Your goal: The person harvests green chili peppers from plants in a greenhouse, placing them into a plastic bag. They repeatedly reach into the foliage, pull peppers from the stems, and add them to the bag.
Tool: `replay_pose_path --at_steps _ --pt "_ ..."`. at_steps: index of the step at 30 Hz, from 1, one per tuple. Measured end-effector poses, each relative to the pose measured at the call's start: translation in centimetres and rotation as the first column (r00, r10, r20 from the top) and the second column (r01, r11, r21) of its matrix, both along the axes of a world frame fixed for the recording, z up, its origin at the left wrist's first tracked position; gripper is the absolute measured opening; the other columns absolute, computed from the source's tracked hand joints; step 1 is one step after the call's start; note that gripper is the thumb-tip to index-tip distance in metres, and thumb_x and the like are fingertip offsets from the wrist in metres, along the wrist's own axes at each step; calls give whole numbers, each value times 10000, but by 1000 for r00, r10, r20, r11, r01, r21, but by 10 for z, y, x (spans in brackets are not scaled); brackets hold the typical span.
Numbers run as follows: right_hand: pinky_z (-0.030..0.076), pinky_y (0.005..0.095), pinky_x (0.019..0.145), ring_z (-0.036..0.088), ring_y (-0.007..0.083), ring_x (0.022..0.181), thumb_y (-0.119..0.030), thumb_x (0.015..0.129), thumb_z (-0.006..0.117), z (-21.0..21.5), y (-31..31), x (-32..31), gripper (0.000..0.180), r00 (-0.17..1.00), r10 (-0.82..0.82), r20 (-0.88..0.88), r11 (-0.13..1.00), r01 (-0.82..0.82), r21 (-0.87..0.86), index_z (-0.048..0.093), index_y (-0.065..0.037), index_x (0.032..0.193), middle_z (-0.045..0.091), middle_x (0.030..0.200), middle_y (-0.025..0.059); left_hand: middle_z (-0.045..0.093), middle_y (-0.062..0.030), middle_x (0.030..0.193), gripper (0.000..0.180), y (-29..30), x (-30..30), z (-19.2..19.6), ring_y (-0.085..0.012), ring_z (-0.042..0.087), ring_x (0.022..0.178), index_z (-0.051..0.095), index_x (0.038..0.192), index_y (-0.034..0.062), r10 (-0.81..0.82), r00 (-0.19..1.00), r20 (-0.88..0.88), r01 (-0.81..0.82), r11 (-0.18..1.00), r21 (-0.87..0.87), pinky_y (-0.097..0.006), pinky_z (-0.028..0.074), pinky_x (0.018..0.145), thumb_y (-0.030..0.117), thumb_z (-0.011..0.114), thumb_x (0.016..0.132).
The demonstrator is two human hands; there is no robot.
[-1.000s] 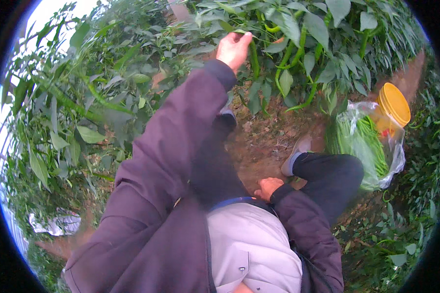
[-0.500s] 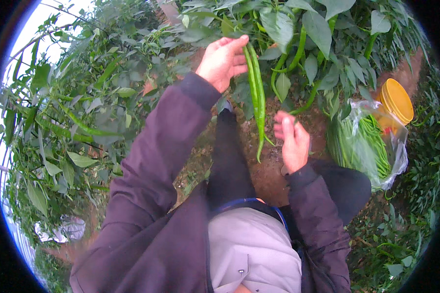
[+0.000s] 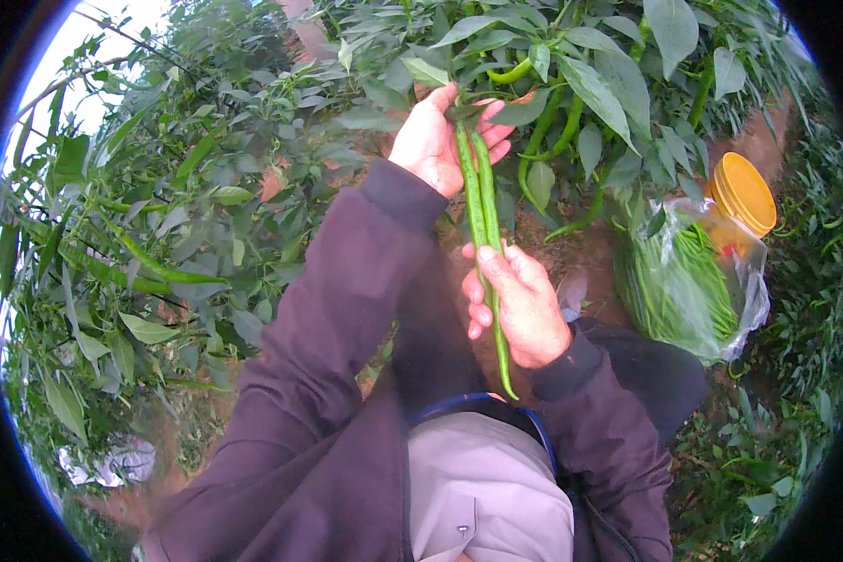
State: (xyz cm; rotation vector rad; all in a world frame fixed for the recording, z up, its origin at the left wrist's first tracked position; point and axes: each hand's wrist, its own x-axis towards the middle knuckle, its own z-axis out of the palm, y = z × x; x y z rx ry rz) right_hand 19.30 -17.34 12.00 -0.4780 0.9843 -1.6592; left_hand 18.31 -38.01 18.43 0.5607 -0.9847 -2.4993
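Note:
Two long, slender green chili peppers point(image 3: 473, 187) hang side by side between my hands, tips pointing down toward my lap. My left hand point(image 3: 428, 148) is around their stem ends, thumb in front and fingers behind, partly covered by leaves there. Lower down, my right hand point(image 3: 525, 309) grips the same peppers, its thumb laid across them and the fingers curled beneath. One tip sticks out below that hand. Just above my left hand is a leafy pepper plant point(image 3: 590, 84) with more green peppers on it.
To the right, a clear plastic bag point(image 3: 754, 304) full of green chili peppers sits on the ground beside an orange-yellow bucket point(image 3: 747, 195). Dense pepper plants point(image 3: 150, 234) with hanging peppers fill the left side. Pale plastic sheeting point(image 3: 112, 462) lies at lower left.
My right hand has moved left and closed on the peppers, where before it was apart from them. My left hand has shifted slightly lower and nearer the peppers' upper ends.

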Motion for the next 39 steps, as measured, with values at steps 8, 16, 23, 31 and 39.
replay_pose_path --at_steps 8,16,23,31,39 --pt "437 299 486 441 100 526 -313 1105 462 47 34 45 237 916 1 402 1000 -4 6 528 -101 1187 475 756 -6 599 -147 1172 253 -7 1 -13 -240 648 944 532 1257 -23 15 1000 18 -14 998 -57 -463 575 957 147 498 1073" --pt "430 291 431 418 102 484 -318 1096 477 59 75 66 249 940 95 326 992 -118 49 516 -87 1180 445 705 -1 652 -70 1070 138 -28 -2 -19 -250 675 1066 503 1169 42 73 997 -16 -74 980 -182 -433 569 974 151 458 1097" --pt "494 292 493 485 111 535 -275 1093 485 -6 68 38 248 994 -107 -29 988 109 108 505 -50 1194 530 748 42 549 -271 1410 1118 12 38 -33 -351 587 1268 159 1535 -114 -75 995 -58 72 996 -52 -527 507 1036 789 429 933" --pt "549 318 725 662 193 740 -197 1071 541 -79 65 26 236 965 -150 -216 984 167 67 537 -21 1228 668 889 98 731 -80 986 351 132 80 -114 -137 682 890 656 1150 17 -282 957 74 279 813 -511 -344 564 812 346 585 1049" --pt "572 341 643 672 201 718 -172 1052 567 -98 67 2 242 947 -211 -242 975 222 20 554 -28 1246 676 899 104 695 -46 835 321 112 79 -91 -110 651 589 625 1212 71 -431 831 353 557 631 -541 -318 556 542 332 631 1024"
